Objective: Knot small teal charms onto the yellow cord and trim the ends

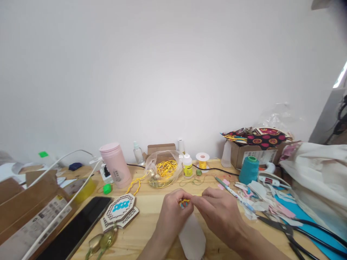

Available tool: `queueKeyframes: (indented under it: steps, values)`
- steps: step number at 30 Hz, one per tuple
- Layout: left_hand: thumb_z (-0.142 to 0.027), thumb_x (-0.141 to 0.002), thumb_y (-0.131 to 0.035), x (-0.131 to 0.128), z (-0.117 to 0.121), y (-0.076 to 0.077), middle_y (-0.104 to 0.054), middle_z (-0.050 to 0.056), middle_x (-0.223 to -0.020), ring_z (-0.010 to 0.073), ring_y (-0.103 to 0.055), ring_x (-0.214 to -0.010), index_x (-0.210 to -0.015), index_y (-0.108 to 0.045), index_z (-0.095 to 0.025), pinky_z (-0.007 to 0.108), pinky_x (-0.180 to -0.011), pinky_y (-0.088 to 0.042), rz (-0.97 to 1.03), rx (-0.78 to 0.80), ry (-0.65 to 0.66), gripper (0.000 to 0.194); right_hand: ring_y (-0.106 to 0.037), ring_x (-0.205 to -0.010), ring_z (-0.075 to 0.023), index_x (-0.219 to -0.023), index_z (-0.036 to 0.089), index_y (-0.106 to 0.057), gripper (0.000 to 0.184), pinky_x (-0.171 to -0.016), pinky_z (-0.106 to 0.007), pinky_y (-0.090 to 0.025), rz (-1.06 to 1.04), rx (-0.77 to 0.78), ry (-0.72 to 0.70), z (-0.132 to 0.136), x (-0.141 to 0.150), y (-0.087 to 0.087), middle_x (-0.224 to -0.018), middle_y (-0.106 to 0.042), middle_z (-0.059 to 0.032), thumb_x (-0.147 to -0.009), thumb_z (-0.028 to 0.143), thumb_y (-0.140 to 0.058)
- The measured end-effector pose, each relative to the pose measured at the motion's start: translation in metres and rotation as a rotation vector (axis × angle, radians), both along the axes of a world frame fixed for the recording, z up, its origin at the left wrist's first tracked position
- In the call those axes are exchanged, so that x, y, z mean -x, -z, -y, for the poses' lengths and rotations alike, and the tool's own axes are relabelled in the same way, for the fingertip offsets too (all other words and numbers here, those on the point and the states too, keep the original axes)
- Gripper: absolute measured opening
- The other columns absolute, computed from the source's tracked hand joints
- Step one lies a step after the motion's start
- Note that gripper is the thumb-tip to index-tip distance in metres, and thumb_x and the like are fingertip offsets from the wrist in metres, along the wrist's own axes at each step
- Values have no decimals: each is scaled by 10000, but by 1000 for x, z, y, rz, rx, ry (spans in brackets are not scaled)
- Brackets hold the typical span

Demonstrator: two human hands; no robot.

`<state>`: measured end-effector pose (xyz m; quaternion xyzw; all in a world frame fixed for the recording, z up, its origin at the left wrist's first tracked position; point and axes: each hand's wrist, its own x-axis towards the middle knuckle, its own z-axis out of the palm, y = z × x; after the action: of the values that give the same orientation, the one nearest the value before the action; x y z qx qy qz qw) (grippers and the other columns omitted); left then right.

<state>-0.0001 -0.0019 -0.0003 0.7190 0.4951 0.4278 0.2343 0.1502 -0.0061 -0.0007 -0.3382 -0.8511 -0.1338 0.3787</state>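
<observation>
Above the wooden table, my left hand (173,209) is closed, pinching a small bit of yellow cord (184,200) with a speck of blue beneath it. My right hand (221,213) meets it from the right, thumb and forefinger pressed together at the same cord; the exact grip of its fingertips is partly hidden. A pale, flat, elongated piece with cut corners (193,236) lies below both hands; whether it is joined to the cord is hidden. To the left sit octagonal fretwork panels (120,207) with blue decoration and a yellow twisted cord (135,184).
Behind the hands stand a bag of yellow cord (166,169), a glue bottle (187,166) and a spool (202,161). At left are a phone (78,227), pink tumbler (116,164) and cardboard box (35,216). Scissors (288,231), scraps (257,196) and teal thread (248,170) lie right.
</observation>
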Motion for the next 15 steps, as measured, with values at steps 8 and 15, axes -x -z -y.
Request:
queueKeyframes:
  steps: [8,15]
  values:
    - [-172,-678,-574,-1,-1,0,-647,26,-691,159,-570,-670,-657,-635,-185,256,-660,-418,115,91,192,66,-579,-616,-154,-675,204,-556,126,-579,-250,-407,-779,790,-141,-20,-10,-4,-652,-594,9,-601,202,-658]
    - [-233,-654,-625,0,-3,4,-659,49,-708,168,-576,-686,-683,-645,-151,266,-657,-444,326,226,191,89,-551,-479,-126,-699,190,-432,365,-461,-218,-413,-968,1061,-228,-27,-3,10,-540,-600,15,-547,397,-691]
